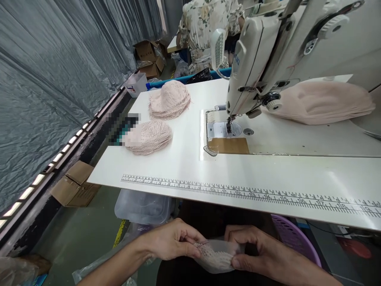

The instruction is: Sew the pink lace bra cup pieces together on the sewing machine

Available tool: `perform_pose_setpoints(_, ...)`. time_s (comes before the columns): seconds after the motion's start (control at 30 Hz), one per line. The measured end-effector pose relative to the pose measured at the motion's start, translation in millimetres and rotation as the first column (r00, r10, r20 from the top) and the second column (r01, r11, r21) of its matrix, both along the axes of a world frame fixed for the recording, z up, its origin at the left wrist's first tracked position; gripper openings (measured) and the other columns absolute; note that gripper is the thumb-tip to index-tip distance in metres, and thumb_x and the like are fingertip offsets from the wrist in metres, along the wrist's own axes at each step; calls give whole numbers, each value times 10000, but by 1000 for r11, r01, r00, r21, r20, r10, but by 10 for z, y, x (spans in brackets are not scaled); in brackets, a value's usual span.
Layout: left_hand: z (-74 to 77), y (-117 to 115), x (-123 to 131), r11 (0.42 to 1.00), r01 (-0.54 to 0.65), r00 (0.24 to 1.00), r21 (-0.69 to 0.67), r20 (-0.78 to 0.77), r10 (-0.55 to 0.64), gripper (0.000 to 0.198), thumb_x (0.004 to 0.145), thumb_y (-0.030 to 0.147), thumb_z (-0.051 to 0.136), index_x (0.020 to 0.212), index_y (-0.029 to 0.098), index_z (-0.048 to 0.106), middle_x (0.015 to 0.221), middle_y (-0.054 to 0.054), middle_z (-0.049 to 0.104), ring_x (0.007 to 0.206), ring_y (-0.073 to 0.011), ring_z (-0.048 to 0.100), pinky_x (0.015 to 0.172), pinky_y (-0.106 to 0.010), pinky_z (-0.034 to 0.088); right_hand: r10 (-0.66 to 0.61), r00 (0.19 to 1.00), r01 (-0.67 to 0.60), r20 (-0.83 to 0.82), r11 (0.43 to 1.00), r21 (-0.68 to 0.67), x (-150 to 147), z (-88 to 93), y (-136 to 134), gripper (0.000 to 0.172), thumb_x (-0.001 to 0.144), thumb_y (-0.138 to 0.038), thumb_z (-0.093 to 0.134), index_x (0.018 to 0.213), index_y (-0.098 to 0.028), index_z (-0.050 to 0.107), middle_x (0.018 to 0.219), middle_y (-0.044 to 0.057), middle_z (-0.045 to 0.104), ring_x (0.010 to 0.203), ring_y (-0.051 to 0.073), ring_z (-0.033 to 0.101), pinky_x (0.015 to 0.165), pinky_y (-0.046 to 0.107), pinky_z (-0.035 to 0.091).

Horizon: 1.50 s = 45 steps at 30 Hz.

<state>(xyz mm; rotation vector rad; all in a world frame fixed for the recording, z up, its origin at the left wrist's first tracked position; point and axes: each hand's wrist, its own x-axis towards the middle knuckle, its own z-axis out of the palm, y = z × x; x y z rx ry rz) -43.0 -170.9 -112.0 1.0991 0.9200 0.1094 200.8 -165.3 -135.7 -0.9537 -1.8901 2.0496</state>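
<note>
Between my two hands, low over my lap and in front of the table's edge, is a small piece of pale pink lace fabric (216, 256) with a sheer part. My left hand (175, 240) pinches its left end between thumb and fingers. The right end is gripped by my right hand (253, 248), thumb in front and fingers behind. On the white table (184, 167) lie two stacks of pink lace pieces, a rear stack (169, 99) and a front stack (149, 137). A sewing machine (250, 67) stands at the right, its needle area above the metal plate.
Smooth pink fabric pieces (321, 101) are piled on the machine bed. A ruler strip (238, 192) runs along the table's front. Below are a clear plastic bin (143, 206), a purple basket (297, 238) and a cardboard box (74, 184). A person in a floral top (208, 24) is behind.
</note>
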Motion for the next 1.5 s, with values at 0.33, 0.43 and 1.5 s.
perform_pose_setpoints(0.33,-62,44,224,999,29,996,27,-90,-27,245,651,350,745,821,173,747,521,38,527,476,-63,369,460,-172,285,54,999,-54,-1,998,22,-33,16,40,228,803,-343,622,671,-160,588,723,-26,512,688,110,492,631,218,376)
perform_pose_setpoints(0.43,-88,55,235,1000,28,998,-4,-61,-28,200,657,333,740,797,192,752,587,17,627,531,-87,499,538,-171,387,79,996,-79,-36,997,7,12,5,57,220,795,-336,633,686,-145,624,722,-15,545,688,114,517,631,219,387)
perform_pose_setpoints(1.5,-115,22,50,995,-103,993,5,-50,104,130,709,276,703,751,156,731,640,-7,664,632,-121,601,637,-218,473,20,996,-26,91,998,60,70,-9,0,175,696,-300,748,792,-164,694,740,-6,680,741,149,623,689,216,451)
